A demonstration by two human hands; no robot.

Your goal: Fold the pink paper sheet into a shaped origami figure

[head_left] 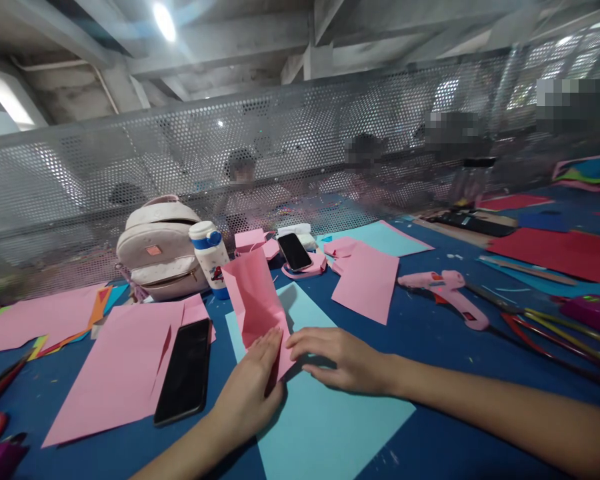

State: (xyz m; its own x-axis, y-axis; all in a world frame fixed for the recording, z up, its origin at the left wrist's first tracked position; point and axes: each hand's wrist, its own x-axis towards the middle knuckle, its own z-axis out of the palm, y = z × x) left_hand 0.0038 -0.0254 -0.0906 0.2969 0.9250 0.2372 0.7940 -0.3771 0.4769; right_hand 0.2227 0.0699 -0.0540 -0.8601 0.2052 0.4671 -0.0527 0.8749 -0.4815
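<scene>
A folded pink sheet of paper [255,297] stands partly upright over a light blue sheet [325,413], its creased sides raised like a trough. My left hand [253,383] grips its lower end, fingers laid over the paper and the thumb low beside it. At the paper's right edge is my right hand [337,360], fingers bent and the thumb apart from them, the fingertips touching or almost touching the fold. Left of my left hand, a black phone [185,370] overlaps flat pink sheets [115,367].
A pink glue gun [445,290] and scissors [540,327] lie to the right. Behind the work stand a white bottle [209,260] and a cream backpack [160,247]. A second phone [295,252] rests among pink pieces. A perforated metal screen [290,140] runs along the back.
</scene>
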